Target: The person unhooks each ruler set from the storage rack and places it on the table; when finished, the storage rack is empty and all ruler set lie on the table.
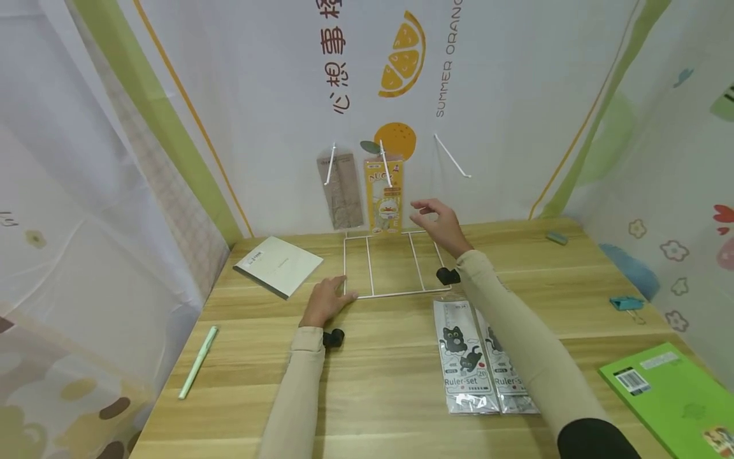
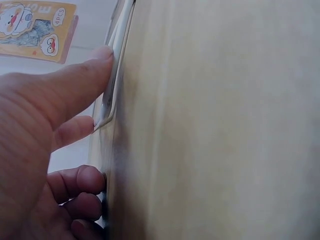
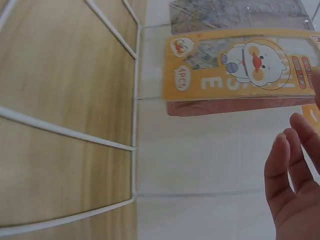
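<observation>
A white wire display rack [image 1: 395, 294] stands on the table, with prongs above its flat base. My left hand [image 1: 327, 301] holds the base's front left corner; in the left wrist view its thumb [image 2: 82, 85] lies on the white wire. From the middle prong hangs a yellow ruler-set packet [image 1: 385, 197] with a duck picture. A brownish packet [image 1: 342, 191] hangs on the left prong. My right hand [image 1: 438, 223] is raised just right of the yellow packet, its fingers [image 3: 295, 155] loosely bent, holding nothing. Further right is another prong [image 1: 453, 156].
Two cat-print ruler-set packets [image 1: 463, 357] lie in front of the rack, partly under my right sleeve. A pale notebook [image 1: 280, 264] and a green pen [image 1: 198, 362] lie left. On the right are an eraser-like block [image 1: 556, 238], a teal binder clip [image 1: 626, 303] and a green book [image 1: 676, 395].
</observation>
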Action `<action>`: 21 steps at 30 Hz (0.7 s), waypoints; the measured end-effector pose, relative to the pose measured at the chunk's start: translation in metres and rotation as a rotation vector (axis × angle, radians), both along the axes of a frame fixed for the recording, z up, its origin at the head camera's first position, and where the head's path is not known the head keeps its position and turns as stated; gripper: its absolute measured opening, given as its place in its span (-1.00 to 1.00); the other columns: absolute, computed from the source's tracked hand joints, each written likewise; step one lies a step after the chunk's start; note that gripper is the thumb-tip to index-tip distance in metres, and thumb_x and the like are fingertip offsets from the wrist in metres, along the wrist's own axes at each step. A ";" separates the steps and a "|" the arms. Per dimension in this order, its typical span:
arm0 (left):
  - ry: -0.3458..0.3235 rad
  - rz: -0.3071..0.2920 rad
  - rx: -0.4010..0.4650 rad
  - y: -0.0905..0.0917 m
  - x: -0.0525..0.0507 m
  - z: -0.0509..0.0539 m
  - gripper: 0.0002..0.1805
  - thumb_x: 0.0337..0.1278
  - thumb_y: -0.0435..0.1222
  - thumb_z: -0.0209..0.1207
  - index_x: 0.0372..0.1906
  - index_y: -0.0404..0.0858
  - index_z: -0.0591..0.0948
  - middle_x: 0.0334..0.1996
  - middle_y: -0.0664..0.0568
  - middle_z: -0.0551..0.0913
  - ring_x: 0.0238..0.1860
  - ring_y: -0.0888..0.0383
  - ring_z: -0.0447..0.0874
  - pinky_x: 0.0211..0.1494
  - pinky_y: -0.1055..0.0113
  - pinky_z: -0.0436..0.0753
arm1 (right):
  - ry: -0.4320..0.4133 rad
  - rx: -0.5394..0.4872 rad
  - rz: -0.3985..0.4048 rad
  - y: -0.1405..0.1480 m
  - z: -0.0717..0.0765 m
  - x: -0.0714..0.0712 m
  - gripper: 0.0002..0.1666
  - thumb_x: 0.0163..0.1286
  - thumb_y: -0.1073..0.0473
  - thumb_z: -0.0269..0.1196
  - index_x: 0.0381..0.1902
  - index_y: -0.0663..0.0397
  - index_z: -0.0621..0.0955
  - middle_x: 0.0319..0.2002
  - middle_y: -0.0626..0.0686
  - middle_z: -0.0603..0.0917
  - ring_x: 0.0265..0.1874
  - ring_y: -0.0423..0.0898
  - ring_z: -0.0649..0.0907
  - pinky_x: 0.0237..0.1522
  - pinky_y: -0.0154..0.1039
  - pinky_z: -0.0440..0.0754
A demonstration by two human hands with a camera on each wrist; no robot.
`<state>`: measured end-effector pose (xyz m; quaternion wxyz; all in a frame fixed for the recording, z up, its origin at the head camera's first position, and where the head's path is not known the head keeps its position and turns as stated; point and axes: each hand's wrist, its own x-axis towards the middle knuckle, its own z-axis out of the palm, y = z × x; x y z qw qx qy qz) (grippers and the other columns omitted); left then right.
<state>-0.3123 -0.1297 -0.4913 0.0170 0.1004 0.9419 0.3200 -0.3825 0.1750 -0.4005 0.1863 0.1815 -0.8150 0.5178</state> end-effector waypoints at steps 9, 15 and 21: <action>0.042 -0.014 -0.012 -0.002 -0.003 -0.002 -0.32 0.27 -0.05 0.31 0.37 -0.34 0.48 0.29 -0.41 0.49 0.32 -0.37 0.42 0.38 -0.17 0.42 | 0.019 0.039 0.060 -0.015 0.024 -0.023 -0.54 0.40 0.25 0.30 0.23 0.21 0.59 0.21 0.25 0.56 0.21 0.31 0.48 0.28 0.22 0.40; 0.041 -0.015 -0.014 -0.002 -0.002 -0.002 -0.33 0.28 -0.06 0.31 0.36 -0.34 0.49 0.29 -0.41 0.49 0.32 -0.37 0.43 0.37 -0.17 0.43 | 0.033 -0.009 0.075 -0.023 0.033 -0.026 -0.51 0.36 0.39 0.30 0.23 0.37 0.55 0.22 0.35 0.54 0.20 0.34 0.47 0.33 0.16 0.37; 0.052 -0.017 -0.026 -0.001 -0.003 -0.004 -0.34 0.28 -0.06 0.31 0.36 -0.34 0.49 0.27 -0.41 0.50 0.31 -0.36 0.45 0.37 -0.16 0.44 | 0.039 -0.026 0.107 -0.027 0.035 -0.037 -0.50 0.35 0.37 0.33 0.24 0.30 0.57 0.21 0.29 0.56 0.19 0.23 0.51 0.33 0.15 0.38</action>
